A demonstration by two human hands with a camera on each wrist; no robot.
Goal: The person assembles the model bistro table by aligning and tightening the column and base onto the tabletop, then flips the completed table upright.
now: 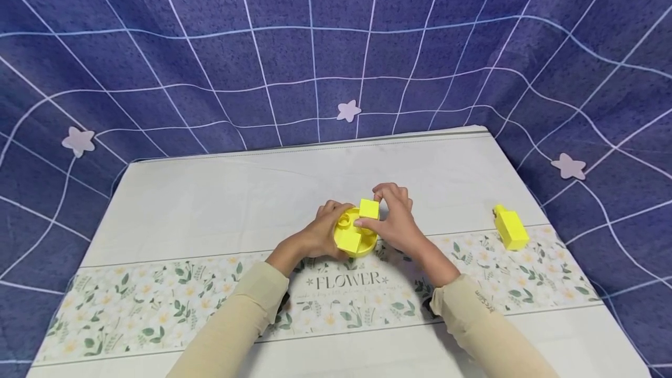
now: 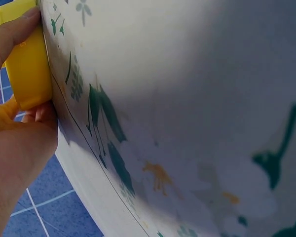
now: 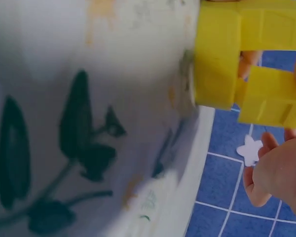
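Observation:
My left hand [image 1: 321, 234] grips the side of a round yellow base [image 1: 362, 253] on the table, thumb and fingers around its wall; the left wrist view shows the base [image 2: 33, 74] between them. A yellow block [image 1: 349, 241] stands on the base near its front, beside a raised ring [image 1: 344, 221]. Thumb and fingers of my right hand [image 1: 395, 223] pinch a second yellow block [image 1: 370, 209] over the back right of the base. In the right wrist view this block [image 3: 271, 96] sits right at the base's top face, next to the other block [image 3: 274, 24].
A third yellow block [image 1: 511, 228] with a narrow neck lies on its side toward the table's right edge. Under everything runs a white tablecloth [image 1: 210, 203] with a flowered band. A blue gridded curtain [image 1: 294, 57] with stars hangs behind and along both sides.

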